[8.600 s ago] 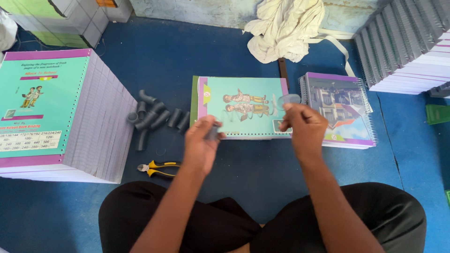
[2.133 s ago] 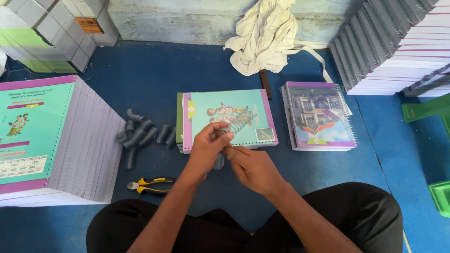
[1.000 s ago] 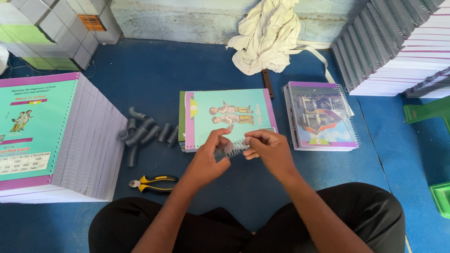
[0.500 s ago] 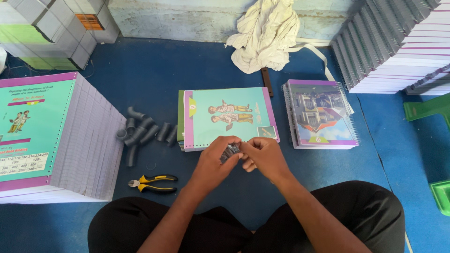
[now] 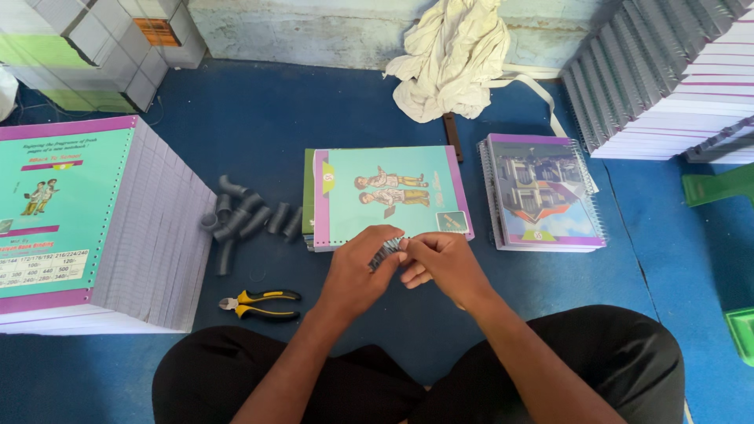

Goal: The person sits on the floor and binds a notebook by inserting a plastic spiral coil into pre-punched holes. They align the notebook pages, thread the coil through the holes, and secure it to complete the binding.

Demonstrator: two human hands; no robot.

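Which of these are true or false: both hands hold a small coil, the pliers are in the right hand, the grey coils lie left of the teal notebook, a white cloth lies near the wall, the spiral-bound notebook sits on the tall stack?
1. Both hands, left hand and right hand, hold a small wire coil. True.
2. The pliers are in the right hand. False: they lie on the blue floor.
3. Grey coils lie left of the teal notebook. True.
4. A white cloth lies near the wall. True.
5. The spiral-bound notebook sits on the tall stack. False: it lies right of the teal notebook.
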